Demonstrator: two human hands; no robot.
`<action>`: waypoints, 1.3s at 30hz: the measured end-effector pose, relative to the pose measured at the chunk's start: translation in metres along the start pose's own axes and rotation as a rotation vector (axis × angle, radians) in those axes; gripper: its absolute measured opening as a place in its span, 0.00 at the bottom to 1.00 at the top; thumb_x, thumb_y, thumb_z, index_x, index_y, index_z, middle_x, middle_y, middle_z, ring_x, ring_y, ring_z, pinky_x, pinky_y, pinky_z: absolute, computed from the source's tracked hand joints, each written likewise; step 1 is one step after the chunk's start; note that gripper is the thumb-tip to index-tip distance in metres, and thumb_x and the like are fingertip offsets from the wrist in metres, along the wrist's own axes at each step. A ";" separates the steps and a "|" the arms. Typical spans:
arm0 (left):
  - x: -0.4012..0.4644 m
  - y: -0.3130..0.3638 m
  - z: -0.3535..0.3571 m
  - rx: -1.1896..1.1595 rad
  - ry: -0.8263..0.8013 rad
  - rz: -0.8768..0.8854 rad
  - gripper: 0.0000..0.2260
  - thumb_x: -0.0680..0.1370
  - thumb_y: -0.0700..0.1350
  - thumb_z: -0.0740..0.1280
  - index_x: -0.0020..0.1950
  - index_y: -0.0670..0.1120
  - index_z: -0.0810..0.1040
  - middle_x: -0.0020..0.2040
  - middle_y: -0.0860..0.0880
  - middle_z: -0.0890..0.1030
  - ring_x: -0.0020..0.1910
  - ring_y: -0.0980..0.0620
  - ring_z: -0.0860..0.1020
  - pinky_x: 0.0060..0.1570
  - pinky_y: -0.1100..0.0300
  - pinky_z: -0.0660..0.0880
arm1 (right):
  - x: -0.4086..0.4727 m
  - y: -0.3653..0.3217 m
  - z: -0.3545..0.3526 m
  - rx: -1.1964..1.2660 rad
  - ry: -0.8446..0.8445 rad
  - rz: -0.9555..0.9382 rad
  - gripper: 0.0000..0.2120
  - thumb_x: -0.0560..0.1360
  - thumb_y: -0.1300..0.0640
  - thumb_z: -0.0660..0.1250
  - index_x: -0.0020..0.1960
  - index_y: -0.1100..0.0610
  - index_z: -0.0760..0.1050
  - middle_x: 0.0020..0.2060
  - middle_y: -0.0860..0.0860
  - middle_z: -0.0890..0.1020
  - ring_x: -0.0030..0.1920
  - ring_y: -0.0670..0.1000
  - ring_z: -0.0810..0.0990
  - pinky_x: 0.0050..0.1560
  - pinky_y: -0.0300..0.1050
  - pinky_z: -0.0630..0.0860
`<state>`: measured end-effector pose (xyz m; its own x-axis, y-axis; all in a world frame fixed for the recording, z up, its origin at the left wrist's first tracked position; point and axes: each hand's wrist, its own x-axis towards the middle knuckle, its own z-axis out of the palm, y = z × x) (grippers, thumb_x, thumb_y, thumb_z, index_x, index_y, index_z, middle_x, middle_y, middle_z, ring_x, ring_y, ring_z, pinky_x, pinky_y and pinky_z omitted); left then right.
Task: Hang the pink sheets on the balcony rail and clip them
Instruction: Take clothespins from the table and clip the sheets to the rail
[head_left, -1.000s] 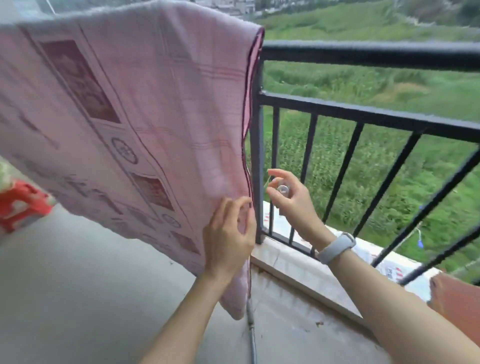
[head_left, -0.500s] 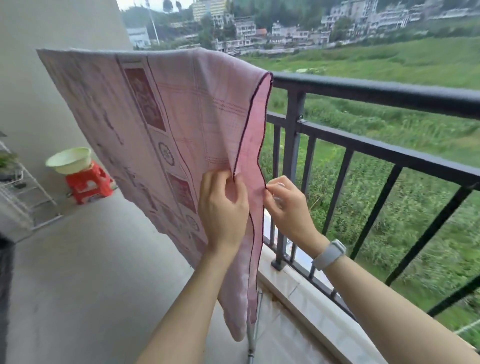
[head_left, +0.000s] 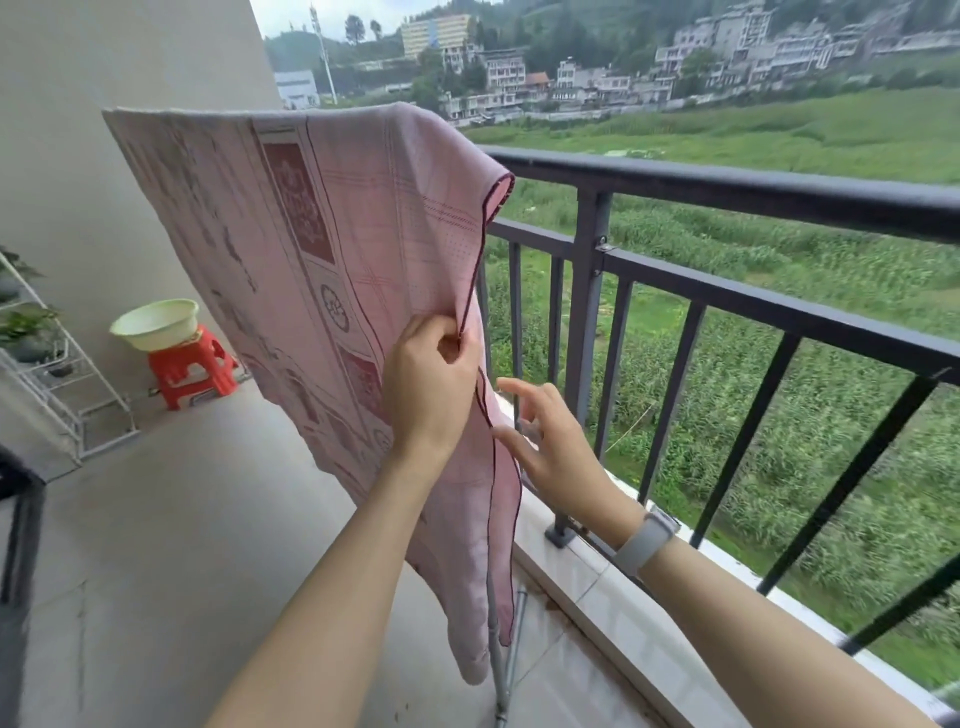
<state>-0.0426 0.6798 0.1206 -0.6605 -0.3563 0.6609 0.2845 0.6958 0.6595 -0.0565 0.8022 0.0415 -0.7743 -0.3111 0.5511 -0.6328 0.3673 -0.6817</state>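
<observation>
Pink sheet, long axis hanging vertical

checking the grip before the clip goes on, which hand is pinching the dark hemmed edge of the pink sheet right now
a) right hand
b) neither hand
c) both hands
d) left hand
d) The left hand has its fingers curled, pinching the hemmed edge of the pink sheet, while the right hand is spread open beside the edge lower down, gripping nothing.
</observation>
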 end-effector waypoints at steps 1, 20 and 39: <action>0.001 -0.003 -0.002 -0.039 -0.026 -0.026 0.10 0.74 0.46 0.67 0.34 0.44 0.77 0.33 0.49 0.78 0.33 0.52 0.76 0.35 0.59 0.71 | -0.004 0.000 -0.004 0.066 -0.041 0.076 0.20 0.77 0.58 0.61 0.67 0.56 0.63 0.44 0.53 0.68 0.39 0.48 0.69 0.45 0.34 0.70; 0.023 0.024 -0.023 0.079 -0.393 -0.046 0.24 0.73 0.48 0.67 0.22 0.44 0.60 0.20 0.50 0.58 0.25 0.54 0.56 0.28 0.59 0.56 | -0.019 -0.036 -0.011 0.397 0.515 0.228 0.10 0.71 0.60 0.69 0.53 0.54 0.76 0.46 0.52 0.82 0.47 0.51 0.81 0.47 0.40 0.77; -0.002 0.001 -0.020 -0.215 -0.389 0.012 0.05 0.75 0.46 0.66 0.46 0.49 0.82 0.37 0.58 0.80 0.35 0.60 0.76 0.36 0.73 0.70 | -0.019 -0.015 0.010 0.226 0.403 0.319 0.22 0.71 0.58 0.69 0.63 0.56 0.69 0.51 0.48 0.79 0.51 0.40 0.77 0.50 0.29 0.73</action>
<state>-0.0271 0.6688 0.1271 -0.8568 -0.0593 0.5123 0.4047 0.5383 0.7392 -0.0318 0.7940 0.0367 -0.8976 0.1601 0.4108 -0.3831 0.1780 -0.9064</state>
